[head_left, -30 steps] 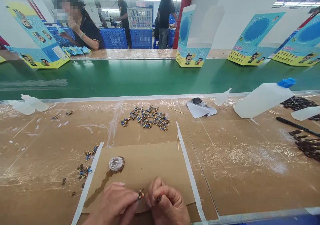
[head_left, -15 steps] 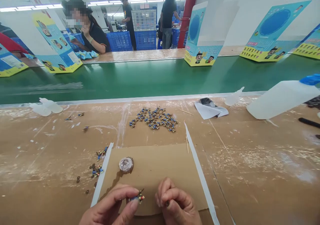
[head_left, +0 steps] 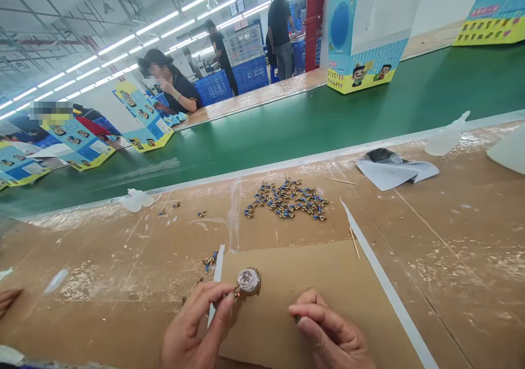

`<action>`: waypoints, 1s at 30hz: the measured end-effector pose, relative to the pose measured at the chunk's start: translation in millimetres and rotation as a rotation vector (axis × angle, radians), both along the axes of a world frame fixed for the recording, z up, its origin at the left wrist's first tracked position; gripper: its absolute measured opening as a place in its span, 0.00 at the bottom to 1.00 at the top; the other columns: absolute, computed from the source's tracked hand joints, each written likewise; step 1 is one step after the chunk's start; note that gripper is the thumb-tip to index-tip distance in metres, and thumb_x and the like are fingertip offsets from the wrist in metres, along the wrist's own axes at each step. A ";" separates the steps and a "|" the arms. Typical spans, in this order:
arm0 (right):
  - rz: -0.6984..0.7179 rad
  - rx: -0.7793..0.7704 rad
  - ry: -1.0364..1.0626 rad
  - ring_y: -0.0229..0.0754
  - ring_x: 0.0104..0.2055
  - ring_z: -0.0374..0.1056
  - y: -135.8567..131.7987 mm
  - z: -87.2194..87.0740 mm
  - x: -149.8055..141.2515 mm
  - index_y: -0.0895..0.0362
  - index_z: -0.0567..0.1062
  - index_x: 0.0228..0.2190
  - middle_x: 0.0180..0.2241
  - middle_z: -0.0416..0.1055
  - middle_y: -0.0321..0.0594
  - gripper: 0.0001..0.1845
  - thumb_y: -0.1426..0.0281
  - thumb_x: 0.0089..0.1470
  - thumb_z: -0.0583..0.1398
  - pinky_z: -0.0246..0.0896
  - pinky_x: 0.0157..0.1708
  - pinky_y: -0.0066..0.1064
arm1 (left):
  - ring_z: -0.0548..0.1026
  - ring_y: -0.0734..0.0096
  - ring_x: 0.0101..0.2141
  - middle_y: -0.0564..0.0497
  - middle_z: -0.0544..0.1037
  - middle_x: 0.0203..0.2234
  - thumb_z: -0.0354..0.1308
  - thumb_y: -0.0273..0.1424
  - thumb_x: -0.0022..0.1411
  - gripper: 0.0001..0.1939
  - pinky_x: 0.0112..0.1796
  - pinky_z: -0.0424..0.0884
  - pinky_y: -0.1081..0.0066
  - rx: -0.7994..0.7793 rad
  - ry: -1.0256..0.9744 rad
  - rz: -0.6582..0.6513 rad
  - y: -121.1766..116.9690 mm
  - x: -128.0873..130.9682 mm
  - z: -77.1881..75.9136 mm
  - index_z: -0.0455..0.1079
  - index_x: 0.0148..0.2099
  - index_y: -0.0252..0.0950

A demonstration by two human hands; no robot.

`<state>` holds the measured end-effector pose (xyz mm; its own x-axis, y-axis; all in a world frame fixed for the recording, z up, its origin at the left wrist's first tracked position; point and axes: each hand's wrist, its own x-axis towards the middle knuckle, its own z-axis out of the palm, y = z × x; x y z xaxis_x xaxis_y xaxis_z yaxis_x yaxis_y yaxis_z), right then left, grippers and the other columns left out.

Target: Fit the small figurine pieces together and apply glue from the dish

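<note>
Cardboard mat (head_left: 311, 281): one glue cap (head_left: 249, 280), two hands (head_left: 262, 331).

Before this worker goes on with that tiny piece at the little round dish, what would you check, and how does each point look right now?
1. Left hand pinches a small part at its fingertips: ok.
2. Part reaches the small round dish: ok, at its rim.
3. What the dish contains: cannot tell.
4. Right hand has something in its grip: a dark bit shows between the fingers, what it is cannot tell.
5. Cardboard mat lies flat under both hands: ok.
6. Pile of small figures lies apart from the mat: ok.
</note>
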<state>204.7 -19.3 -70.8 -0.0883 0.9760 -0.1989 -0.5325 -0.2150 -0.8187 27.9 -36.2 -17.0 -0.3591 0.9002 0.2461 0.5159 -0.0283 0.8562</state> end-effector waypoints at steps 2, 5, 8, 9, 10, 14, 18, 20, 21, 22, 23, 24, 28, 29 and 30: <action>0.000 0.004 -0.009 0.39 0.33 0.62 -1.2 -3.6 -1.0 0.45 0.85 0.26 0.27 0.68 0.36 0.16 0.48 0.42 0.70 0.57 0.36 0.28 | 0.77 0.73 0.38 0.57 0.79 0.33 0.63 0.39 0.60 0.05 0.41 0.69 0.79 -0.016 0.103 -0.071 6.4 -8.0 0.3 0.78 0.37 0.46; 0.036 0.063 -0.039 0.39 0.34 0.63 -2.8 -11.7 -0.8 0.45 0.85 0.28 0.29 0.69 0.36 0.14 0.49 0.47 0.68 0.58 0.35 0.27 | 0.77 0.73 0.39 0.57 0.79 0.35 0.58 0.33 0.65 0.06 0.44 0.67 0.77 -0.020 0.304 -0.176 15.3 -16.6 1.7 0.76 0.40 0.46; 0.054 0.130 -0.058 0.40 0.34 0.64 -3.9 -19.1 -1.5 0.45 0.85 0.30 0.29 0.69 0.37 0.13 0.51 0.51 0.66 0.59 0.34 0.29 | 0.77 0.70 0.39 0.54 0.79 0.35 0.57 0.29 0.65 0.07 0.41 0.70 0.74 0.014 0.539 -0.295 22.7 -22.7 5.8 0.75 0.43 0.43; 0.053 0.142 -0.061 0.41 0.33 0.64 -4.2 -20.1 -2.1 0.45 0.85 0.30 0.29 0.70 0.38 0.13 0.52 0.52 0.66 0.58 0.33 0.30 | 0.77 0.69 0.38 0.53 0.80 0.35 0.57 0.28 0.65 0.07 0.40 0.71 0.73 0.022 0.610 -0.323 24.9 -24.1 7.6 0.75 0.43 0.43; 0.046 0.146 -0.065 0.41 0.33 0.65 -4.4 -20.0 -2.8 0.45 0.85 0.30 0.29 0.70 0.38 0.13 0.52 0.52 0.66 0.58 0.33 0.30 | 0.77 0.69 0.38 0.53 0.80 0.35 0.57 0.27 0.65 0.07 0.39 0.71 0.73 0.029 0.674 -0.341 27.0 -25.0 9.3 0.74 0.43 0.42; 0.012 0.099 -0.070 0.42 0.32 0.64 -4.5 -10.4 -5.5 0.45 0.85 0.29 0.28 0.70 0.39 0.14 0.50 0.48 0.67 0.55 0.30 0.32 | 0.77 0.70 0.37 0.53 0.79 0.35 0.57 0.26 0.66 0.07 0.38 0.71 0.71 0.065 0.805 -0.368 32.9 -24.7 12.5 0.73 0.44 0.41; 0.003 0.072 -0.042 0.41 0.31 0.63 -3.9 0.3 -6.2 0.44 0.85 0.29 0.27 0.69 0.37 0.14 0.49 0.47 0.68 0.53 0.30 0.32 | 0.77 0.70 0.37 0.52 0.78 0.35 0.57 0.24 0.65 0.08 0.39 0.71 0.72 0.065 0.824 -0.411 33.1 -22.1 10.8 0.73 0.44 0.39; 0.014 0.074 -0.034 0.40 0.31 0.62 -3.8 1.2 -6.1 0.44 0.85 0.29 0.27 0.68 0.37 0.14 0.49 0.47 0.68 0.52 0.30 0.31 | 0.77 0.70 0.37 0.52 0.78 0.35 0.57 0.25 0.65 0.08 0.39 0.71 0.72 0.052 0.805 -0.404 31.6 -21.0 9.7 0.73 0.44 0.40; 0.019 0.073 -0.029 0.40 0.31 0.62 -3.9 0.6 -6.1 0.45 0.85 0.29 0.27 0.68 0.37 0.14 0.49 0.48 0.68 0.52 0.30 0.31 | 0.76 0.69 0.38 0.52 0.78 0.35 0.57 0.25 0.66 0.07 0.39 0.71 0.71 0.048 0.786 -0.385 30.9 -20.6 9.3 0.74 0.44 0.40; 0.023 0.073 -0.023 0.40 0.31 0.62 -4.0 -0.4 -6.0 0.45 0.85 0.29 0.27 0.68 0.37 0.14 0.50 0.48 0.68 0.52 0.30 0.31 | 0.76 0.69 0.38 0.52 0.78 0.35 0.57 0.26 0.66 0.07 0.39 0.70 0.71 0.050 0.768 -0.375 30.4 -20.4 9.1 0.74 0.44 0.40; 0.025 0.074 -0.017 0.41 0.31 0.62 -4.1 -1.5 -5.9 0.45 0.85 0.29 0.28 0.68 0.37 0.13 0.51 0.49 0.68 0.52 0.30 0.31 | 0.76 0.69 0.38 0.52 0.78 0.35 0.57 0.26 0.66 0.07 0.40 0.70 0.71 0.055 0.755 -0.372 30.1 -20.3 8.9 0.74 0.44 0.41; 0.032 0.083 -0.012 0.41 0.32 0.63 -4.2 -2.4 -5.7 0.45 0.85 0.30 0.28 0.68 0.37 0.12 0.52 0.49 0.68 0.53 0.31 0.31 | 0.76 0.68 0.38 0.52 0.78 0.35 0.57 0.25 0.65 0.08 0.40 0.70 0.70 0.061 0.746 -0.373 30.1 -20.3 8.9 0.74 0.44 0.41; 0.039 0.101 -0.013 0.41 0.32 0.63 -4.4 -0.8 -5.2 0.45 0.85 0.31 0.28 0.69 0.37 0.11 0.53 0.50 0.68 0.54 0.32 0.31 | 0.77 0.69 0.37 0.52 0.78 0.35 0.57 0.24 0.65 0.08 0.39 0.70 0.71 0.075 0.753 -0.389 32.6 -19.9 8.8 0.74 0.44 0.40; 0.031 0.095 -0.011 0.42 0.32 0.64 -4.3 0.9 -5.3 0.46 0.85 0.30 0.28 0.69 0.37 0.12 0.52 0.50 0.68 0.54 0.32 0.31 | 0.77 0.69 0.37 0.52 0.78 0.34 0.57 0.24 0.65 0.08 0.39 0.70 0.71 0.079 0.755 -0.388 33.4 -19.5 8.6 0.74 0.43 0.40; 0.021 0.084 -0.009 0.42 0.32 0.64 -4.1 2.6 -5.5 0.46 0.85 0.29 0.28 0.69 0.37 0.13 0.52 0.49 0.68 0.54 0.32 0.31 | 0.77 0.69 0.36 0.52 0.79 0.34 0.57 0.24 0.64 0.08 0.39 0.70 0.71 0.082 0.756 -0.390 33.9 -19.0 8.2 0.74 0.43 0.40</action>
